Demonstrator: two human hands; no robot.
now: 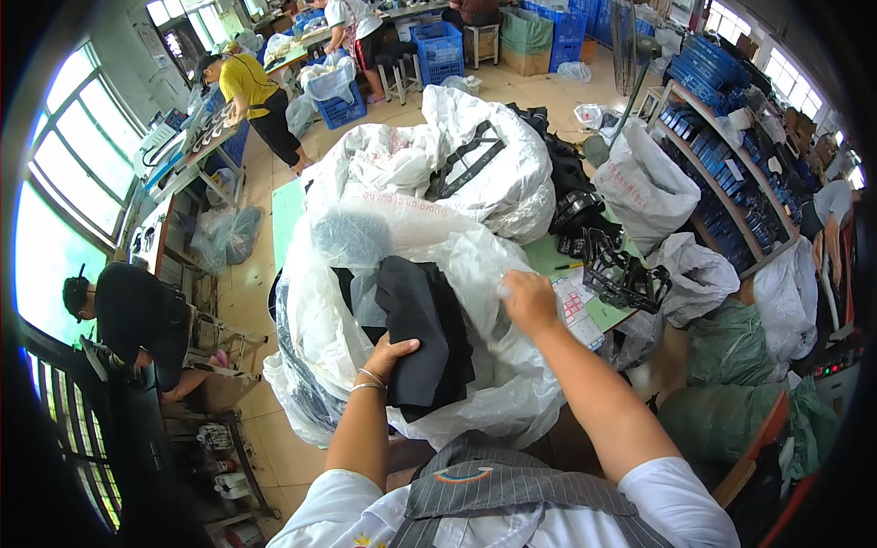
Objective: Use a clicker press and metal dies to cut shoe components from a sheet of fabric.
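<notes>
A bundle of flat black fabric pieces (427, 333) stands half out of a large clear plastic bag (320, 274) in front of me. My left hand (388, 358) is closed on its left edge, thumb lying over the black face. To the right, my right hand (530, 303) pinches a fold of the bag's thin film. Its fingers are curled shut and the film around them is slightly blurred. More dark material lies inside the bag behind the bundle. The bag rests on a pale green table (287, 219).
White woven sacks (498, 169) fill the table's far side, one holding black straps. Black moulded parts (630, 269) and a printed sheet (575, 306) lie right. A rack of blue items (722, 173) stands beyond. People work at left, including one in yellow (247, 87).
</notes>
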